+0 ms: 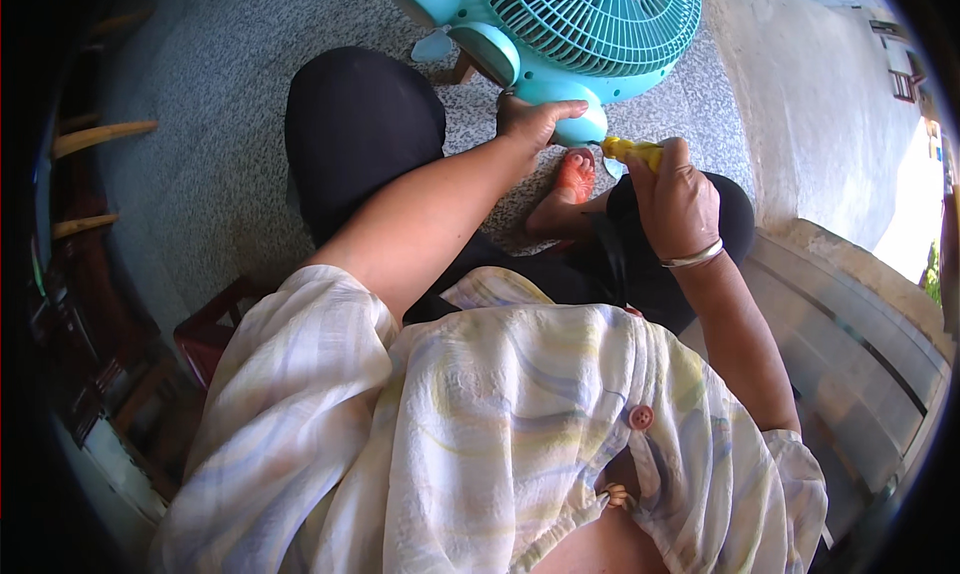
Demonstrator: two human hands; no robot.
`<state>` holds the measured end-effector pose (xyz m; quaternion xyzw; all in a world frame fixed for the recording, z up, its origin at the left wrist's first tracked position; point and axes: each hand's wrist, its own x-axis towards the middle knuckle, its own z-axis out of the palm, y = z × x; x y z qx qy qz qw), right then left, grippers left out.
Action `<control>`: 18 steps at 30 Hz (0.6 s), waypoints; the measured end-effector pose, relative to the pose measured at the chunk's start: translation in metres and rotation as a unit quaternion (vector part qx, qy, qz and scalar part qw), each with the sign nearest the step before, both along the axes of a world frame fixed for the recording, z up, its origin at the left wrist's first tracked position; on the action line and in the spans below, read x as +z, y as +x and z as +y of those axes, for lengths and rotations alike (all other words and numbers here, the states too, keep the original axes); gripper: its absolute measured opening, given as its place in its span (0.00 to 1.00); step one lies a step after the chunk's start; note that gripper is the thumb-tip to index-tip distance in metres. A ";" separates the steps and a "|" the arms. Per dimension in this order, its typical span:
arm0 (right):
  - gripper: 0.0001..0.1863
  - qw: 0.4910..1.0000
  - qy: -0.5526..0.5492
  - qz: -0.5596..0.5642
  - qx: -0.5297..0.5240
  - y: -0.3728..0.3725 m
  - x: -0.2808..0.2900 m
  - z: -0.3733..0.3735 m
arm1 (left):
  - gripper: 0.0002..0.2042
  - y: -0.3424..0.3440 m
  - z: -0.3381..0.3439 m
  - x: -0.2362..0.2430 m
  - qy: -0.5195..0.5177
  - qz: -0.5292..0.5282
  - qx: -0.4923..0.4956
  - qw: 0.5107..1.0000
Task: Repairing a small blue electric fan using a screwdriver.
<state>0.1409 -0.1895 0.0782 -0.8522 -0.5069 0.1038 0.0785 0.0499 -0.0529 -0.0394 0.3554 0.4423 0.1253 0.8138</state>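
Note:
A turquoise plastic fan with a round slatted grille is tilted in front of me at the top of the view. My left hand is closed around a rounded turquoise knob-like part at the fan's near edge, thumb lying over it. In my right hand is a screwdriver with a yellow handle, its front end pointing left at that rounded part. The tip meets the part's lower edge; any screw there is too small to make out.
Speckled grey floor spreads under the fan. A small wooden leg shows below the fan, and a light-blue piece lies beside it. My knees flank the work. Wooden furniture is at far left, a pale wall at right.

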 end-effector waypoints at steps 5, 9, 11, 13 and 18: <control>0.15 1.000 0.000 0.011 0.006 0.002 0.009 0.002 | 0.28 -0.004 0.001 0.003 -0.010 0.018 0.005 1.000; 0.16 0.986 0.025 0.000 0.166 0.007 0.010 0.002 | 0.28 -0.004 0.001 -0.006 -0.003 0.003 0.004 1.000; 0.16 0.983 0.002 0.000 0.183 0.009 0.005 0.003 | 0.28 -0.002 0.000 0.004 0.018 0.017 0.007 1.000; 0.17 0.996 -0.055 0.065 0.020 0.010 0.002 0.006 | 0.28 -0.002 0.000 0.003 0.018 0.015 0.003 1.000; 0.17 0.996 -0.023 0.086 0.012 0.006 0.010 0.007 | 0.28 -0.004 0.002 -0.001 0.013 0.028 -0.004 1.000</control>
